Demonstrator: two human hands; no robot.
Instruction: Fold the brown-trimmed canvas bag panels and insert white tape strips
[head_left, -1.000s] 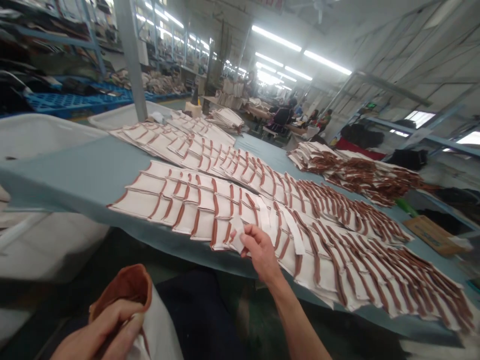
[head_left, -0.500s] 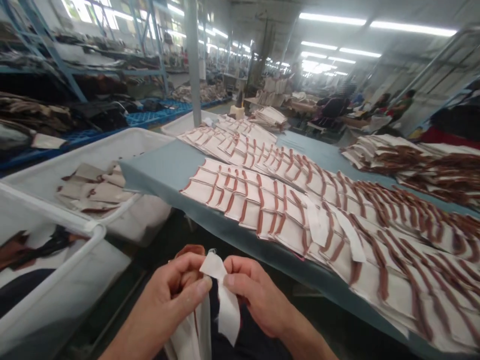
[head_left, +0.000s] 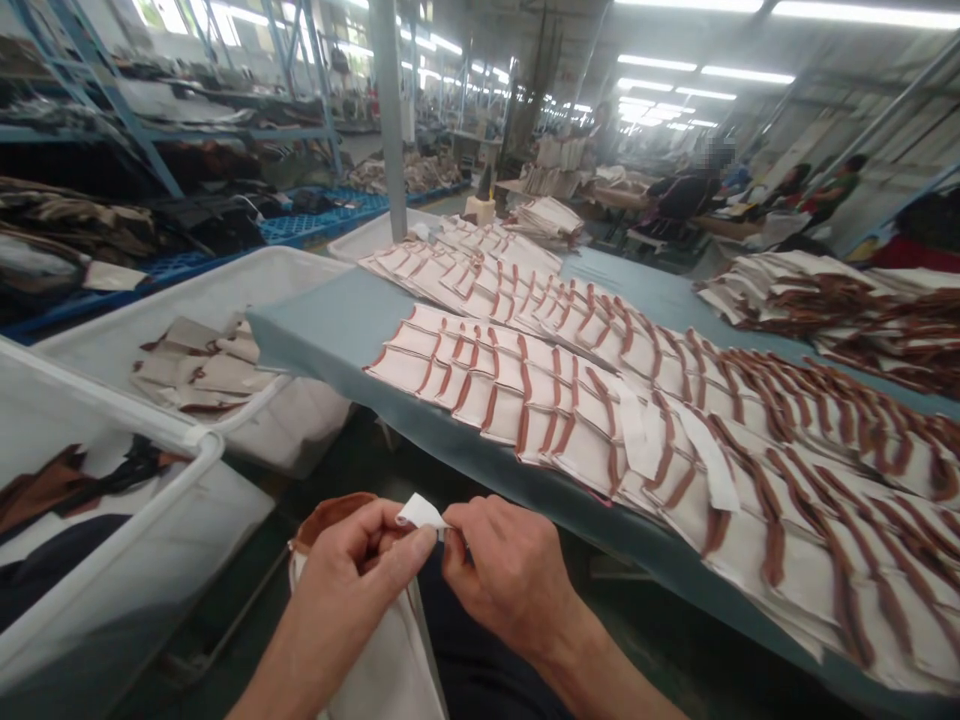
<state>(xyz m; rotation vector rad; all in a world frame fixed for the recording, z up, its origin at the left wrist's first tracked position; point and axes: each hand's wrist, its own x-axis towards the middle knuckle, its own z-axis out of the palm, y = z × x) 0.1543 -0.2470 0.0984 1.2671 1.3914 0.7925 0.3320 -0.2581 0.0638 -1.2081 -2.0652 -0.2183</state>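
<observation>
Low in the head view, my left hand (head_left: pixel 358 565) and my right hand (head_left: pixel 504 578) meet, both closed in a pinch on a small white strip (head_left: pixel 421 513) between their fingertips. The left hand also clutches a cream cloth piece with a brown rim (head_left: pixel 367 660) that hangs in my lap. Just beyond my hands, rows of overlapping cream pieces with brown trim (head_left: pixel 570 400) cover a blue-grey table (head_left: pixel 330 320). A few loose white strips (head_left: pixel 709 460) lie on top of those pieces.
White bins stand at the left: a near one (head_left: pixel 112 560) with dark and brown cloth, a farther one (head_left: pixel 247 290) with cream pieces. More stacks (head_left: pixel 840 300) lie at the back right. Shelving, a pillar (head_left: pixel 388 110) and seated people are behind.
My right hand lifted a white strip off the table and brought it to my left hand. Half a second ago the strip hung down long; now only a short end shows.
</observation>
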